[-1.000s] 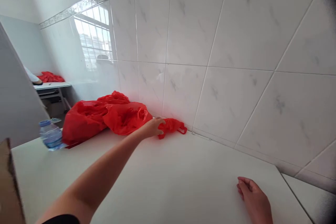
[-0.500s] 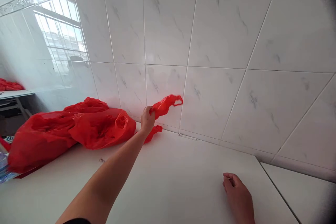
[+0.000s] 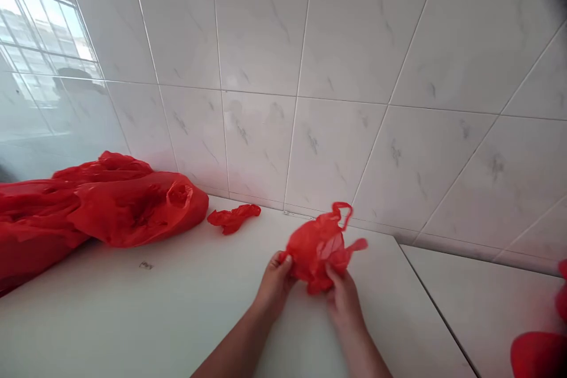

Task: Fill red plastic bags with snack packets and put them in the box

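A crumpled red plastic bag [image 3: 316, 245] with loop handles is held between my two hands above the white tabletop [image 3: 186, 301]. My left hand [image 3: 277, 277] pinches its left lower side. On the right, my right hand [image 3: 341, 292] has thumb and fingers closed on the bag's lower right part; some fingertips are hidden behind the plastic. The handles point up and to the right. Another small red plastic bag [image 3: 233, 218] lies crumpled on the table near the wall, left of my hands.
Large bulging red bags [image 3: 137, 207] rest on the table at the left. White marbled tiles [image 3: 257, 136] cover the wall behind. A seam [image 3: 436, 304] separates a second tabletop at right, with red items [image 3: 540, 354] at its edge.
My left hand has brought the red bag from near the wall toward me and to the right. My right hand has come up and taken hold of it. The view has shifted right.
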Available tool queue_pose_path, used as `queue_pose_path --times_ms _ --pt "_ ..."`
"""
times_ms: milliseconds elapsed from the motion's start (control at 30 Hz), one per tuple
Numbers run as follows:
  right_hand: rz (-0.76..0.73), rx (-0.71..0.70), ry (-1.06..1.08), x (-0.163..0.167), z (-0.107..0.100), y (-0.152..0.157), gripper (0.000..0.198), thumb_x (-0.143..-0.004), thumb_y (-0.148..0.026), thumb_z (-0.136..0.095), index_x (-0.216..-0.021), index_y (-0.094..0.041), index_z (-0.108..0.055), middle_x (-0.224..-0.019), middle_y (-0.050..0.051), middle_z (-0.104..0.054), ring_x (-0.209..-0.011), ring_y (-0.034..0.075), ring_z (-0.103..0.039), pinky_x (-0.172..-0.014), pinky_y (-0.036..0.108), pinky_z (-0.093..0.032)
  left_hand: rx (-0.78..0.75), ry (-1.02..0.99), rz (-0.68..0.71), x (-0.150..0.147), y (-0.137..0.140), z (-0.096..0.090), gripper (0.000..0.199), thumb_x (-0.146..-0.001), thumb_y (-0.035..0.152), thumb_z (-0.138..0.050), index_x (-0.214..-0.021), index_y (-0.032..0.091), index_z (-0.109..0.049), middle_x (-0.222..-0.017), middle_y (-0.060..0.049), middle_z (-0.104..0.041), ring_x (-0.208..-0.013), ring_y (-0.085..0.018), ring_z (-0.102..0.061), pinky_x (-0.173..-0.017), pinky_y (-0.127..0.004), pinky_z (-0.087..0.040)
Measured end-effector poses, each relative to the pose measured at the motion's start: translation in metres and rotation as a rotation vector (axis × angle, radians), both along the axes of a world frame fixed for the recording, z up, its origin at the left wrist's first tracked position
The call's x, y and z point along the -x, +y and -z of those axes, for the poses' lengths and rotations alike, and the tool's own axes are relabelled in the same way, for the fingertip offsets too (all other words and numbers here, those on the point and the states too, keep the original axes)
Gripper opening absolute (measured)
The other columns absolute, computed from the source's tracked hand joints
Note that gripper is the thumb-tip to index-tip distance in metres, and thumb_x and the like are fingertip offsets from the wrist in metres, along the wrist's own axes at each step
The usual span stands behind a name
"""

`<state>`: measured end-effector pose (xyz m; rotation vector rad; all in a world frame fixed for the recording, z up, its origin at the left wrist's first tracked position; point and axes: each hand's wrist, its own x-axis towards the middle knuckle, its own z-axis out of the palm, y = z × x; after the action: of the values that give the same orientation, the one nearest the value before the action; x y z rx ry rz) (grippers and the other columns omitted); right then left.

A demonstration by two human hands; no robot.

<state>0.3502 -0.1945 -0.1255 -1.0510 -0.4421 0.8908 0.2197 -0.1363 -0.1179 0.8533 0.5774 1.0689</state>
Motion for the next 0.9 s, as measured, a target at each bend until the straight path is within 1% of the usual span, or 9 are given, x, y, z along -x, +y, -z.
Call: queue_pose_path --times_ms 200,333,433,533,633,700,733,800,900 --pt "0.080 -0.045 0.075 -0.053 0.002 -0.011 0.037 -0.059 -0.029 -0.081 -0.089 -0.022 -0.062 -0.087 0.000 -0.069 -0.078 0.017 -0.064 -0.061 0.025 -0.053 0.066 -0.060 -0.163 0.031 0.039 0.002 0.038 -0.070 0.048 -0.072 -0.093 0.019 -0.060 -0.094 -0.007 -0.067 -0.086 -0.019 -0.065 -0.076 -0.030 -0.052" --pt "0.089 -0.073 0.044 -0.056 0.000 -0.017 0.027 -0.060 -0.029 -0.078 -0.080 -0.022 -0.062 -0.082 -0.001 -0.067 -0.074 0.016 -0.062 -0.059 0.024 -0.051 -0.001 0.079 -0.285 0.038 0.040 0.004 0.031 -0.074 0.044 -0.066 -0.087 0.019 -0.055 -0.089 -0.006 -0.064 -0.084 -0.020 -0.063 -0.076 -0.035 -0.051" --pt "0.077 -0.077 -0.017 -0.056 -0.005 -0.024 0.024 -0.061 -0.031 -0.077 -0.076 -0.022 -0.062 -0.083 0.000 -0.067 -0.078 0.018 -0.062 -0.063 0.027 -0.051 -0.084 0.231 -0.443 0.038 0.032 -0.002 0.031 -0.075 0.034 -0.066 -0.099 0.022 -0.052 -0.110 -0.008 -0.058 -0.109 -0.025 -0.055 -0.090 -0.041 -0.046" --pt "-0.004 -0.074 -0.105 -0.050 -0.013 -0.032 0.026 -0.060 -0.033 -0.079 -0.077 -0.021 -0.064 -0.084 0.001 -0.067 -0.082 0.019 -0.061 -0.070 0.029 -0.050 -0.354 0.385 -0.543 0.032 0.014 -0.012 0.052 -0.075 0.028 -0.067 -0.122 0.026 -0.045 -0.142 -0.010 -0.038 -0.136 -0.027 -0.030 -0.109 -0.045 -0.030" --pt "-0.147 -0.068 -0.182 -0.036 -0.025 -0.040 0.029 -0.061 -0.037 -0.081 -0.078 -0.018 -0.067 -0.084 0.005 -0.067 -0.078 0.021 -0.061 -0.071 0.031 -0.049 -0.676 0.543 -0.502 0.020 -0.003 -0.019 0.080 -0.071 0.031 -0.073 -0.139 0.027 -0.030 -0.151 -0.013 -0.025 -0.141 -0.031 -0.020 -0.112 -0.049 -0.024" --pt "-0.264 -0.063 -0.237 -0.025 -0.033 -0.046 0.031 -0.064 -0.040 -0.079 -0.080 -0.017 -0.068 -0.087 0.007 -0.068 -0.079 0.023 -0.061 -0.073 0.034 -0.049 -0.641 0.569 -0.437 0.016 -0.009 -0.021 0.095 -0.067 0.031 -0.078 -0.144 0.030 -0.022 -0.150 -0.013 -0.025 -0.139 -0.033 -0.022 -0.109 -0.049 -0.030" --pt "-0.321 -0.056 -0.275 -0.020 -0.038 -0.048 0.030 -0.066 -0.042 -0.076 -0.081 -0.017 -0.068 -0.089 0.007 -0.067 -0.080 0.023 -0.061 -0.074 0.035 -0.049 -0.567 0.557 -0.404 0.015 -0.009 -0.022 0.093 -0.066 0.030 -0.078 -0.143 0.031 -0.025 -0.148 -0.011 -0.028 -0.137 -0.033 -0.027 -0.106 -0.048 -0.034" --pt "-0.374 -0.021 -0.343 -0.015 -0.044 -0.052 0.029 -0.071 -0.044 -0.071 -0.082 -0.018 -0.067 -0.089 0.007 -0.067 -0.082 0.022 -0.061 -0.077 0.035 -0.048 -0.438 0.520 -0.348 0.018 -0.006 -0.025 0.063 -0.073 0.029 -0.071 -0.130 0.031 -0.045 -0.138 -0.009 -0.040 -0.126 -0.030 -0.040 -0.098 -0.043 -0.041" --pt "-0.250 0.030 -0.375 -0.020 -0.046 -0.053 0.026 -0.073 -0.041 -0.070 -0.085 -0.018 -0.067 -0.088 0.005 -0.067 -0.083 0.020 -0.060 -0.079 0.032 -0.047 -0.356 0.494 -0.341 0.027 0.002 -0.033 0.010 -0.081 0.030 -0.057 -0.087 0.024 -0.063 -0.110 -0.007 -0.055 -0.099 -0.024 -0.055 -0.082 -0.035 -0.046"
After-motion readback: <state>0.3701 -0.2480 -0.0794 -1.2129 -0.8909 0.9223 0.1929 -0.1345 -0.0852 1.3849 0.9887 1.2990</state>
